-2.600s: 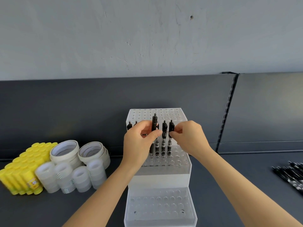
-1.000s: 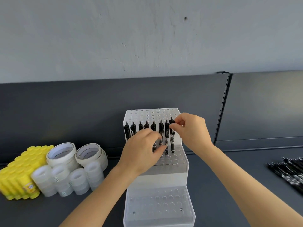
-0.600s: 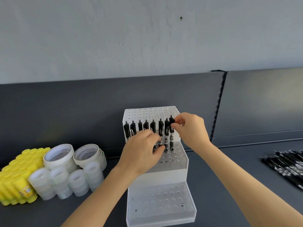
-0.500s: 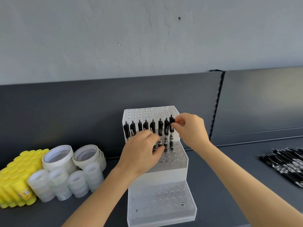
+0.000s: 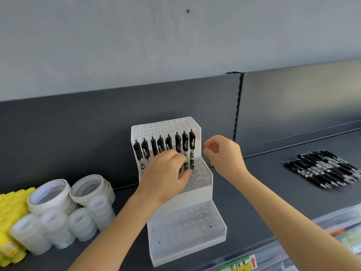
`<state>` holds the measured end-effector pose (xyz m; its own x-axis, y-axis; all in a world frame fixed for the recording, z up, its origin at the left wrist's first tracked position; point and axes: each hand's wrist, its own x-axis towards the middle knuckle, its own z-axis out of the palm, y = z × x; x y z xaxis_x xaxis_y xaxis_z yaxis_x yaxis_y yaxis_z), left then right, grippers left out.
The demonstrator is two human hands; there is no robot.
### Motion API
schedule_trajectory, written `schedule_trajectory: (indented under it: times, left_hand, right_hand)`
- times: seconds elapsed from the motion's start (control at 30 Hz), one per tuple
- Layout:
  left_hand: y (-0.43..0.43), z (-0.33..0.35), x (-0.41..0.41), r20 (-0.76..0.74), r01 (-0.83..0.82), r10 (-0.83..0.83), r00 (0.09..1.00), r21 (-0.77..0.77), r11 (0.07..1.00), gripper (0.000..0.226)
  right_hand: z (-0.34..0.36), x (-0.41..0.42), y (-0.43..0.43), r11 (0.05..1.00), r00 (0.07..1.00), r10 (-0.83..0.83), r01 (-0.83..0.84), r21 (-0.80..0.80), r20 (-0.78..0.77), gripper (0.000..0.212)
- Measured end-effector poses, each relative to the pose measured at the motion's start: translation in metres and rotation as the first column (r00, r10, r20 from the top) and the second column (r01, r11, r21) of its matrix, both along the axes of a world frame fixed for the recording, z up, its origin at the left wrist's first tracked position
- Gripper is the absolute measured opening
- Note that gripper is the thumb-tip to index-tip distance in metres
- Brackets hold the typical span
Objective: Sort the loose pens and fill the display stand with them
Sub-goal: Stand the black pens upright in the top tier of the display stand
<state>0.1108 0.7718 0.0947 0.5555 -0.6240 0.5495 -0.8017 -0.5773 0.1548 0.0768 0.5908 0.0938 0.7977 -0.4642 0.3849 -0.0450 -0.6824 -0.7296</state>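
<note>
A white stepped display stand (image 5: 195,241) full of holes sits mid-shelf. Several black pens (image 5: 176,142) stand upright in one row in its middle step. My left hand (image 5: 166,173) lies over that step, its bent fingertips against the lower barrels of the right-hand pens, and I see nothing gripped in it. My right hand (image 5: 224,153) hovers just right of the stand, clear of it. It holds nothing, and its thumb and forefinger are loosely curled with a small gap. A pile of loose black pens (image 5: 322,169) lies on the shelf to the right.
Rolls of tape (image 5: 48,194) and clear tape cores (image 5: 82,222) sit left of the stand, with yellow glue sticks (image 5: 9,212) at the far left. The dark shelf back panel (image 5: 78,124) rises behind. Price labels (image 5: 240,265) line the shelf's front edge.
My right hand has let go of the rightmost pen's top and drawn off to the right of the stand. The left hand stays on the middle step. The view has swung right.
</note>
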Motion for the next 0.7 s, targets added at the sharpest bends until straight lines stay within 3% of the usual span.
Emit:
schedule_trajectory:
  times: [0.13, 0.3, 0.47, 0.7]
  left_hand:
    - [-0.025, -0.003, -0.007, 0.018, 0.033, -0.034, 0.999, 0.037, 0.999, 0.024]
    - [-0.071, -0.006, -0.021, 0.051, 0.094, -0.099, 0.994, 0.099, 0.991, 0.044]
    - [-0.131, -0.009, -0.035, 0.076, 0.095, -0.106, 0.991, 0.138, 0.986, 0.032]
    - [-0.239, -0.025, -0.05, -0.028, 0.111, -0.108, 0.994, 0.174, 0.978, 0.033]
  right_hand:
    - [-0.008, -0.024, -0.026, 0.999, 0.996, -0.029, 0.027, -0.026, -0.084, 0.022]
    - [-0.019, -0.054, -0.076, 0.991, 0.968, -0.101, 0.077, -0.112, -0.23, 0.026]
    - [-0.035, -0.074, -0.14, 0.99, 0.95, -0.114, 0.086, -0.107, -0.292, 0.03]
    - [-0.054, -0.094, -0.254, 0.98, 0.902, -0.142, 0.07, -0.187, -0.409, 0.029]
